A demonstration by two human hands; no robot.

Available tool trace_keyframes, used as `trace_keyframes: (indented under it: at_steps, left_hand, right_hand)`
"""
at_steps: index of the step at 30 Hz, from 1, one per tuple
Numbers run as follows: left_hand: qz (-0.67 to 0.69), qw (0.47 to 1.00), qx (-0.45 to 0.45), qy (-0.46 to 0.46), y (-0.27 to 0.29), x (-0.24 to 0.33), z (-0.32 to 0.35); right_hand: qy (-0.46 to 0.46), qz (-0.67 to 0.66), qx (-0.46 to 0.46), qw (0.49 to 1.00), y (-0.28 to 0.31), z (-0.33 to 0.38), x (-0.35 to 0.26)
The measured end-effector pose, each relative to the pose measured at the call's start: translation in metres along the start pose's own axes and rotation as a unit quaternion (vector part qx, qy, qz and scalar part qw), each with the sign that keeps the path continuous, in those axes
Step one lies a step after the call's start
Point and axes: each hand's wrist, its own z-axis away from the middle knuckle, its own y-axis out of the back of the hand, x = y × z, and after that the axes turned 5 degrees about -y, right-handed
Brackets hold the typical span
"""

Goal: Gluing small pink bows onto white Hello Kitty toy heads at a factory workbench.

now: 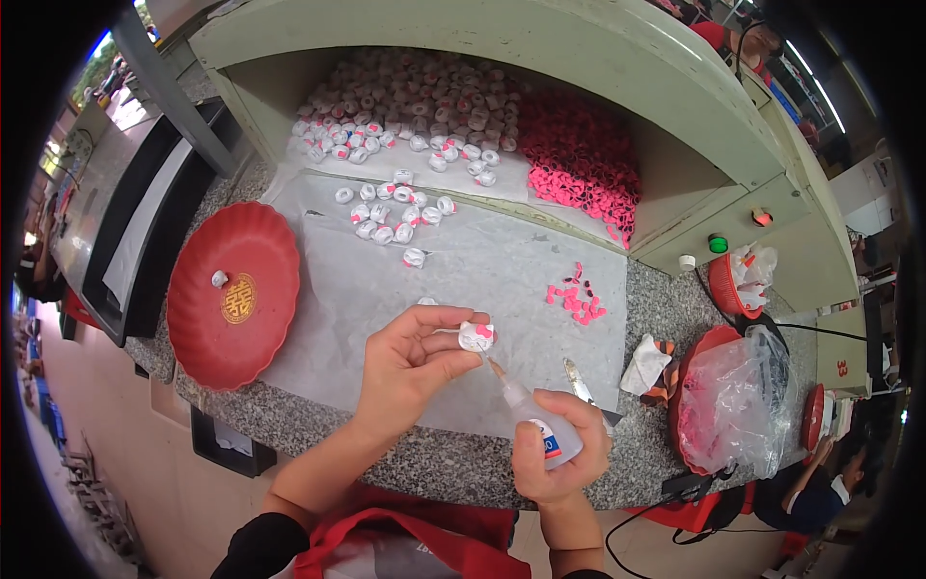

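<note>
Between the thumb and fingers of my left hand [410, 362] is a small white cat-head figure [476, 336] with a pink spot. My right hand [564, 449] grips a translucent glue bottle [526, 405], its thin nozzle pointing up at the figure's lower edge. Whether the tip touches, I cannot tell. Beyond my hands, several white figures [405, 212] lie loose on the white paper sheet [357, 299]. To their right is a scatter of small pink pieces [579, 304]. Tweezers or a similar metal tool [579, 379] lie just past the bottle.
A red scalloped tray [198, 357] at left holds one figure. The green shelf [482, 24] overhangs piles of white figures [415, 96] and pink pieces [584, 183]. At right stand a red basket [725, 289], a crumpled cloth [644, 365] and a plastic bag [762, 396] on a red tray.
</note>
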Motion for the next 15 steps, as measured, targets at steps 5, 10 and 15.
trace_keyframes:
  at_steps: [5, 10, 15]
  left_hand:
    - [0.007, 1.000, -0.003, 0.009, 0.0003, -0.0007, -0.0002]
    - [-0.003, 1.000, 0.010, -0.004, 0.0012, -0.0013, -0.0001]
    - [-0.018, 1.000, 0.014, -0.019, 0.0010, -0.0010, -0.0010]
  right_hand:
    - [0.030, 0.005, -0.001, 1.000, 0.0005, -0.0049, 0.0015]
    - [0.057, 0.003, 0.003, 0.998, 0.0015, -0.0061, 0.0033]
    - [0.055, 0.018, -0.002, 0.998, 0.0033, -0.0074, 0.0020]
